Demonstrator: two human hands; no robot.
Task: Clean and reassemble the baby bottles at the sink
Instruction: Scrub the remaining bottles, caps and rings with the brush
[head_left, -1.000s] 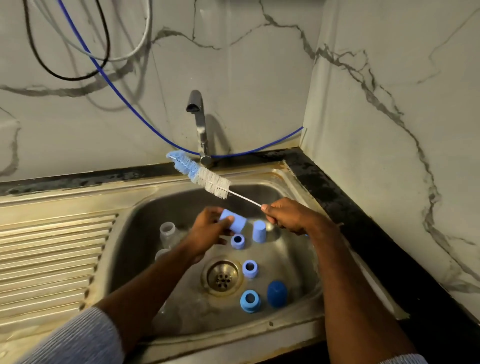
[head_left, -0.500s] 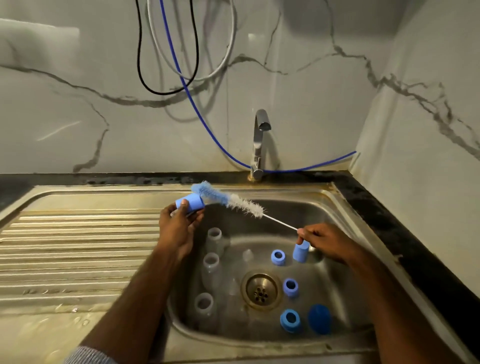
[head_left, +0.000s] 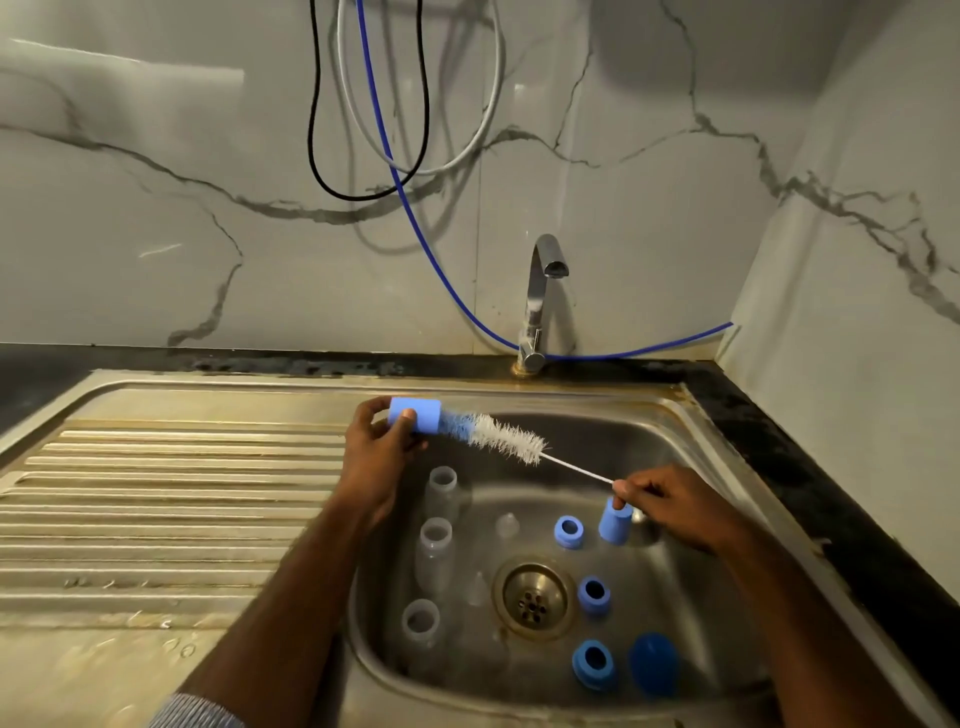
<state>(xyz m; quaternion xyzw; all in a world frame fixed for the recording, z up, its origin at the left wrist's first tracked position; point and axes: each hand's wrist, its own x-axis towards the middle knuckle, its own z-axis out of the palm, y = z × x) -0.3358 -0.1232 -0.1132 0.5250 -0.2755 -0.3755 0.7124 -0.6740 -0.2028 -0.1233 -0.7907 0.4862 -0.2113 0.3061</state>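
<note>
Setting: a marble-veined wall, a tap at the back, and a steel sink sunk in a dark surface, with a ribbed draining board to the left.

Item, left grip: our left hand pinches a blue cap between thumb and fingers, held on its side over the basin's back left corner, mouth towards the right.

Item, right grip: our right hand pinches the thin wire handle of the bottle brush. The brush's blue tip is inside the cap; its white bristles are outside.

Item, basin, left side: three clear bottles standing open-mouthed in a line, with two clear teats between them and the drain.

Item, basin, right side: three blue collar rings, a second blue cap just beneath the right hand, and a darker blue lid at the front.

Step in hand, by our judgement: scrubbing the inside of the held cap, early in the cleaning, with nothing reassembled.

Next move calls for: working the brush fully in and turning it while the left grip keeps the cap from spinning, then rinsing. The tap shows no water running.
</note>
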